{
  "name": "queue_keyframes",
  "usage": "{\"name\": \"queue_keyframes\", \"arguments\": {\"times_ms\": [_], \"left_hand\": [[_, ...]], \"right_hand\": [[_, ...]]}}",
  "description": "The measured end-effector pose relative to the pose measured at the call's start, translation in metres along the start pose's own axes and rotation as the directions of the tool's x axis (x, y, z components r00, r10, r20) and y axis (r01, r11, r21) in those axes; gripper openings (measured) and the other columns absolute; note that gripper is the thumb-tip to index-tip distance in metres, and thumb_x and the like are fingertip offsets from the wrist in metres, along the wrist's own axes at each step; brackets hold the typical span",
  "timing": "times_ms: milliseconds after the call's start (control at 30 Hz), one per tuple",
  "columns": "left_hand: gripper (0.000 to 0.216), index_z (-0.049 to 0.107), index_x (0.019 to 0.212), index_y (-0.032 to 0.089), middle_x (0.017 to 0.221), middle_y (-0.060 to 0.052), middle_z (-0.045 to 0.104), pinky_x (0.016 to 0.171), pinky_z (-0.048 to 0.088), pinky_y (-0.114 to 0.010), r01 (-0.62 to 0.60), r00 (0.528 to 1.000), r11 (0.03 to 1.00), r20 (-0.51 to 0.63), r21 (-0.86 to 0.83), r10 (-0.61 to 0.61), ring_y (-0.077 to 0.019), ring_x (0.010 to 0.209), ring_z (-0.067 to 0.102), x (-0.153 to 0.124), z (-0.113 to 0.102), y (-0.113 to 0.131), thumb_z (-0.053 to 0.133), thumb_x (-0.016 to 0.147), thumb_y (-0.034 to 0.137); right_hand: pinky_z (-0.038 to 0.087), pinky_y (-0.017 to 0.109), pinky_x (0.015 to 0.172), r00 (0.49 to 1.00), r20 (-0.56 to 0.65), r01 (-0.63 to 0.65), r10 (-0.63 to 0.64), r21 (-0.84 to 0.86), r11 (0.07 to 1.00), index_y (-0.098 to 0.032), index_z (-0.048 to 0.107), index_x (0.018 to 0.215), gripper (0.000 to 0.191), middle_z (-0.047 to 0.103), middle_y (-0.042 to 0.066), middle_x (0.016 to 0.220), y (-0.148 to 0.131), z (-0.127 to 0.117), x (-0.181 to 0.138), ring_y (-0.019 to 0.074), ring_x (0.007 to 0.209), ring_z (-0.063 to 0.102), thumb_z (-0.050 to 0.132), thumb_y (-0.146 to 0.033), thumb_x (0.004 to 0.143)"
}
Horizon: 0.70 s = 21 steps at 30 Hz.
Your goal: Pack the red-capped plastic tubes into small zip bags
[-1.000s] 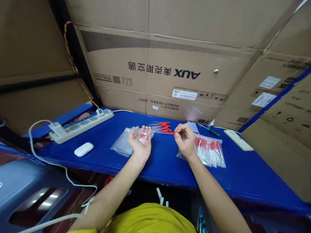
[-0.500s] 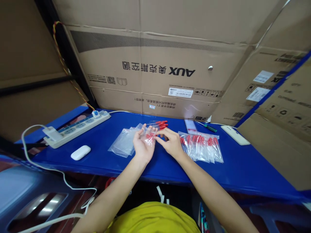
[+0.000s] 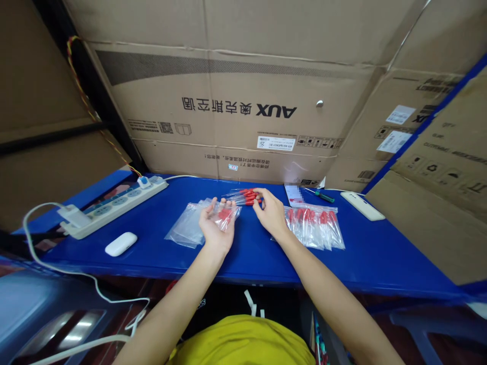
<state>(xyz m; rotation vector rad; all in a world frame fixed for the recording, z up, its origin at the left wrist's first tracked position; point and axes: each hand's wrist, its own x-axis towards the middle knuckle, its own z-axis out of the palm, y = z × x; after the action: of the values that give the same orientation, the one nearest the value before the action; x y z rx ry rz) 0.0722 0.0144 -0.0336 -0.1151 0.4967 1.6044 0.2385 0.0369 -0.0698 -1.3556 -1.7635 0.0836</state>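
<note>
My left hand is closed on a clear plastic bag, palm up, with red-ended pieces showing through the film. At the pile of slim red-handled tools, my right hand has thumb and fingertips closed around a red handle. The tools' thin shafts point left; their exact kind is too small to tell. Flat clear bags lie beside and partly under my left hand. To the right of my right hand, several filled bags overlap in a row, red ends toward the back.
A white power strip with plugs and a cable lies at the left, near a white earbud case. Behind the filled bags are a pale phone-like object and a green-handled screwdriver. A white power bank sits right. Cardboard walls the back.
My right hand has left the bag and moved to the red-handled pile. My left hand keeps the bag. The whole view has shifted slightly.
</note>
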Motion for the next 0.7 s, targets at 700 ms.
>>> {"name": "queue_keyframes", "arguments": {"times_ms": [700], "left_hand": [[0.021,0.065,0.103,0.017,0.086,-0.005,0.070,0.091,0.064,-0.036,-0.008,1.000,1.000,0.030,-0.004,0.008,-0.0168,0.077,0.071,0.003,-0.003,0.001,0.057,0.083,0.018]], "right_hand": [[0.051,0.038,0.090,0.989,0.140,-0.021,0.053,-0.220,0.975,-0.024,0.071,0.105,0.011,0.075,0.009,0.107,0.022,0.018,0.012,0.0291,0.103,0.064,0.062,-0.017,0.102]]}}
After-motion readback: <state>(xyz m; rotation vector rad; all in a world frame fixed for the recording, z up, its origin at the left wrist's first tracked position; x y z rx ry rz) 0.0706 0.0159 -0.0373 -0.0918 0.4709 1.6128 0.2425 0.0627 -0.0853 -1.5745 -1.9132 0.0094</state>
